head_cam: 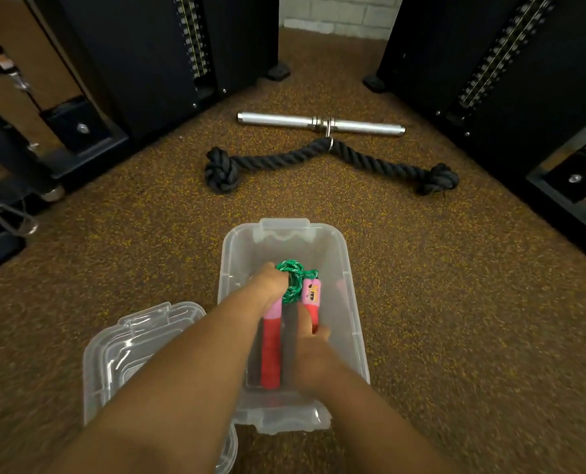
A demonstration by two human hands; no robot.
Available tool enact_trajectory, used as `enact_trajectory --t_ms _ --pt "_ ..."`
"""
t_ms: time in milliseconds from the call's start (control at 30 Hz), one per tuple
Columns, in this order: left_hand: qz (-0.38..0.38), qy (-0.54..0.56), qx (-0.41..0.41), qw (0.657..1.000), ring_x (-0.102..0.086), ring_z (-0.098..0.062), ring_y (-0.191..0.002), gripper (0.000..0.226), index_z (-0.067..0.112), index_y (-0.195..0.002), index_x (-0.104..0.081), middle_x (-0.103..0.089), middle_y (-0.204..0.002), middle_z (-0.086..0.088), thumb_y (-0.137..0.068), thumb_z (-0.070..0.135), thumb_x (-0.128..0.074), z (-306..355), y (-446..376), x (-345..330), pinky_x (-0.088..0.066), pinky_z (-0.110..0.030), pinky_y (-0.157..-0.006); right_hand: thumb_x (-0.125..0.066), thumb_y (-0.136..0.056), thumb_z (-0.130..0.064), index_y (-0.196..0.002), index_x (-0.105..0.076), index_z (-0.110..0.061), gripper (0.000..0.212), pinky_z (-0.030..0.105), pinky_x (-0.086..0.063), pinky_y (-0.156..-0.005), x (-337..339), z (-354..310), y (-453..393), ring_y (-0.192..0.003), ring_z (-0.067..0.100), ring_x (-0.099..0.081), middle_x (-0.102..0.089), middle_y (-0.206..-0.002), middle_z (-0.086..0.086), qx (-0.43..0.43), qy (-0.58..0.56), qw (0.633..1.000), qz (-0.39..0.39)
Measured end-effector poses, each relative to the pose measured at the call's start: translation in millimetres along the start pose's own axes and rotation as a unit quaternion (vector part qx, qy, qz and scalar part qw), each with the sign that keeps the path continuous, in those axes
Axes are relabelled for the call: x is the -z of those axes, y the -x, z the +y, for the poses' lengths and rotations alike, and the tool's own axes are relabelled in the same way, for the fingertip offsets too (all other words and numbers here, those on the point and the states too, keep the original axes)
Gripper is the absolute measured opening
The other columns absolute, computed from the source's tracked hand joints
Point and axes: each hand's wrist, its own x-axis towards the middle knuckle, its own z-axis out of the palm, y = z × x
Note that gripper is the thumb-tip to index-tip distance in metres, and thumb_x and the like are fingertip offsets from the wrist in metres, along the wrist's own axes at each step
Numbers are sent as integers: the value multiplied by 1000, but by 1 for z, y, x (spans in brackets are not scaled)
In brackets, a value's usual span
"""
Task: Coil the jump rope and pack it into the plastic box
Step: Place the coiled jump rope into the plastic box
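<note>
A clear plastic box (349,268) stands open on the speckled floor in front of me. Inside it lies the jump rope: a green braided bundle (293,280) wound near the tops of two red and pink handles (271,350). My left hand (267,285) reaches into the box and grips the green coil at the top of the left handle. My right hand (310,350) is also inside the box, fingers closed on the lower part of the right handle (312,295).
The box's clear lid (127,350) lies on the floor just left of the box. Farther ahead lie a black knotted rope attachment (332,162) and a metal bar (320,123). Black gym machine frames (137,63) stand on both sides.
</note>
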Motion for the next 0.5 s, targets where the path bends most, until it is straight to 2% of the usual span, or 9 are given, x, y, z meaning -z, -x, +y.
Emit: enact_trajectory --t_ms 33,100,200,367,500 --pt "2 -5 -2 1000 -62 -36 -103 25 4 -111 -59 -65 -113 -21 -88 13 -51 -4 -7 -3 -52 -43 -90 -36 -99 -16 -152 0 -28 65 37 -40 -95 0 2 -3 -123 35 -48 -25 -143 17 -2 21 1000 -9" --pt "0 -17 -10 1000 -61 -35 -107 27 6 -114 -59 -64 -117 -21 -89 10 -50 -9 -11 -7 -50 -42 -92 -39 -96 -7 -152 3 -32 74 43 -39 -101 3 5 -6 -125 38 -47 -24 -144 18 -1 94 995 -34" --pt "17 -68 -20 997 -58 -33 -112 36 13 -122 -58 -61 -125 -17 -88 16 -48 -12 -11 -9 -48 -39 -97 -40 -95 -5 -152 4 -33 78 45 -38 -103 -2 7 -13 -127 38 -46 -27 -142 18 -6 165 985 -43" --pt "98 -170 -11 981 -48 -35 -122 40 7 -125 -55 -52 -131 -19 -88 23 -48 -15 -9 -7 -40 -39 -103 -32 -100 -14 -152 -2 -35 63 43 -38 -103 -8 7 -24 -125 37 -48 -34 -136 18 1 207 978 -27" --pt "139 -212 -43 966 -35 -30 -132 50 5 -132 -38 -38 -139 -14 -92 33 -51 -21 -2 -18 -28 -38 -108 -31 -101 -18 -152 -2 -37 62 44 -39 -101 -5 7 -23 -124 37 -49 -38 -134 18 23 208 978 -26"
